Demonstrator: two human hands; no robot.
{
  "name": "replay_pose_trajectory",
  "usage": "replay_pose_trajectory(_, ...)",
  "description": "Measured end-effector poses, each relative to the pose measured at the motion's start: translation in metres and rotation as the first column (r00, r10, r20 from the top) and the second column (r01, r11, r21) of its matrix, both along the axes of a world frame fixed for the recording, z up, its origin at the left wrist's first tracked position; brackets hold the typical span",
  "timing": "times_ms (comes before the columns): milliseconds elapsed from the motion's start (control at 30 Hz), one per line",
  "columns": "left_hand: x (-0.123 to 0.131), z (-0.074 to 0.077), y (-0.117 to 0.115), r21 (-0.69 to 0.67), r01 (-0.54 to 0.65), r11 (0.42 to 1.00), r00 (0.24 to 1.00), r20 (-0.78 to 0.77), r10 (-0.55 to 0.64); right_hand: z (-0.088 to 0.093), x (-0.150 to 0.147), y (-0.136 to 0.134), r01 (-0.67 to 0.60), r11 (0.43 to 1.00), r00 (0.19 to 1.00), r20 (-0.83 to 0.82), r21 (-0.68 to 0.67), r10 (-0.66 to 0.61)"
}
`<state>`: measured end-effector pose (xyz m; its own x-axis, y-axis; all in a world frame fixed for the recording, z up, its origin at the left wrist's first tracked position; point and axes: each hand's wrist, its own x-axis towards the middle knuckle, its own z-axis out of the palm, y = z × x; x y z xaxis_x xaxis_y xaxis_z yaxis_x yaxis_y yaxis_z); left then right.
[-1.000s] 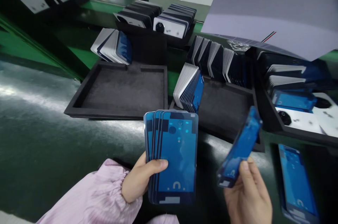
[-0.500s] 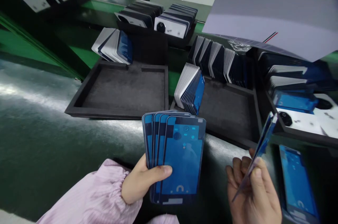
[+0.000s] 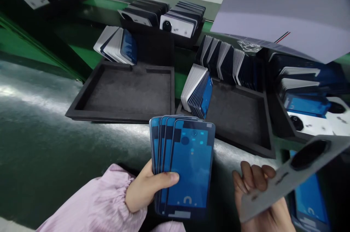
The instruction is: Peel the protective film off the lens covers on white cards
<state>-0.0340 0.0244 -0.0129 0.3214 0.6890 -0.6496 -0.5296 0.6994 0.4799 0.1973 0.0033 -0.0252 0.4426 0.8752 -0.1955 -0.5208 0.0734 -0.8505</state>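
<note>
My left hand (image 3: 147, 186) grips a fanned stack of phone back covers (image 3: 191, 166), thumb on top, their blue film sides facing me. On the right, my right hand (image 3: 254, 184) is closed on a phone back cover (image 3: 290, 177), held tilted with its whitish outer face and dark round camera area showing. My right thumb is hidden behind it. Below and beyond that cover, another blue-filmed phone back cover (image 3: 311, 195) lies on the dark bench, partly covered from view.
A black tray (image 3: 125, 115) stands at centre left, with covers (image 3: 116, 44) at its back. Another black tray (image 3: 246, 144) holds a leaning row of covers (image 3: 195, 91). More loaded trays sit behind and right. A large pale sheet (image 3: 281, 9) hangs at upper right.
My right hand has turned its cover from edge-on to show the white outer face, swinging its top end to the right. My left hand and its stack have hardly moved.
</note>
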Motion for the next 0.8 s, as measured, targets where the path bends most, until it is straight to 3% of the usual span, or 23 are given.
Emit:
replay_pose_trajectory(233, 0.001, -0.001, 0.01, -0.035, -0.054, 0.998, 0.997, 0.048, 0.056, 0.002, -0.001, 0.001, -0.009, 0.999, 1.0, 0.018, -0.047, 0.01)
replay_pose_trajectory(467, 0.0, -0.007, 0.011, -0.011, -0.067, 0.998, 0.998, -0.019, 0.067, -0.006, -0.008, -0.004, -0.049, 0.995, 0.994, 0.092, -0.081, 0.057)
replay_pose_trajectory(667, 0.008, -0.017, 0.002, 0.075, -0.047, 0.996, 0.995, -0.085, 0.054, -0.028, -0.037, -0.023, -0.227, 0.929, 0.951, 0.14, -0.293, 0.277)
replay_pose_trajectory(800, 0.005, -0.02, 0.001, 0.045, -0.041, 0.998, 0.998, -0.039, 0.043, -0.031, -0.034, -0.025, -0.308, 0.88, 0.914, 0.145, -0.36, 0.379)
